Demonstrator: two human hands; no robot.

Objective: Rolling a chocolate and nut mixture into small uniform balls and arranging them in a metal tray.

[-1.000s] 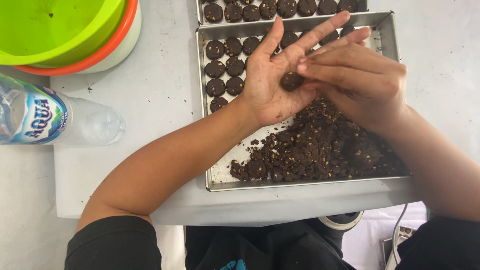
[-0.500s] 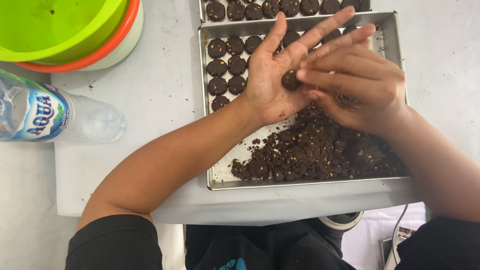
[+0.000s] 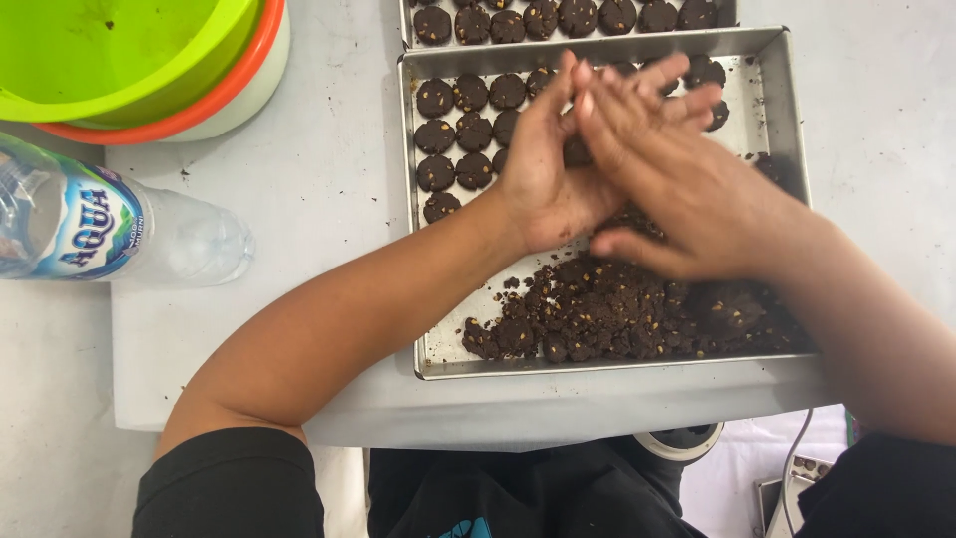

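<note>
Over a metal tray [image 3: 410, 209], my left hand [image 3: 543, 174] lies palm up with its fingers stretched out. My right hand [image 3: 687, 194] is laid flat across it, palm to palm. A small dark piece of dough [image 3: 576, 152] shows only as a sliver between the two palms. Below my hands, a loose heap of dark crumbly dough with pale nut bits [image 3: 637, 309] fills the tray's near half. Several small round dough pieces [image 3: 458, 130] sit in rows in the tray's far left corner.
A second tray [image 3: 403, 25] of round pieces stands just behind the first. Stacked green and orange bowls [image 3: 110, 50] are at the far left. A plastic water bottle [image 3: 100, 224] lies on its side below them. A white sheet [image 3: 299, 199] covers the table. A cable [image 3: 792, 468] hangs at lower right.
My right hand has slid from the fingertips across my left palm and now covers it. The dough piece that lay in plain view on the palm is nearly hidden.
</note>
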